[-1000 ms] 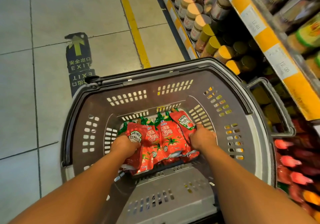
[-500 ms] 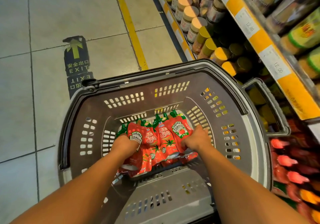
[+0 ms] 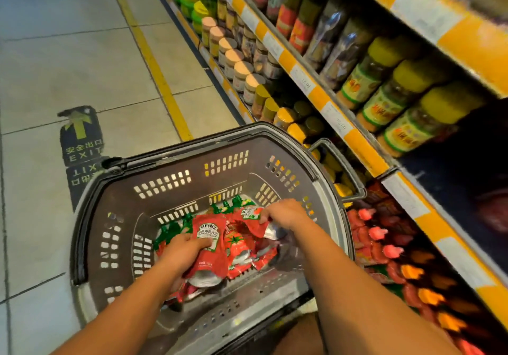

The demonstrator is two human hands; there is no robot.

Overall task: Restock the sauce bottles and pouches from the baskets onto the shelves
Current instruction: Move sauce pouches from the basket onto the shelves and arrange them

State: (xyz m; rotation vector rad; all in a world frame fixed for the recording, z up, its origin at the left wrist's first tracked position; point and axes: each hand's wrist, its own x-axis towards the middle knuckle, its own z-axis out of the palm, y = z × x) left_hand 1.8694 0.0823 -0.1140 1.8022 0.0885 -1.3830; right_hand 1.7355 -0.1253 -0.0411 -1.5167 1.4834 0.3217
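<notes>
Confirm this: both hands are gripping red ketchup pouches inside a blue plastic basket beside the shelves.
Wrong colour: in the head view the plastic basket is dark grey, not blue. The rest holds: the left hand and right hand each grip red ketchup pouches inside it, beside the shelves.

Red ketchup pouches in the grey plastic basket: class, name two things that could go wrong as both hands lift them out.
1. The left hand grips several red ketchup pouches bunched together; one could slip free and drop.
2. The right hand pinches one pouch by its edge, a weak hold that might give way before it clears the grey plastic basket.
</notes>
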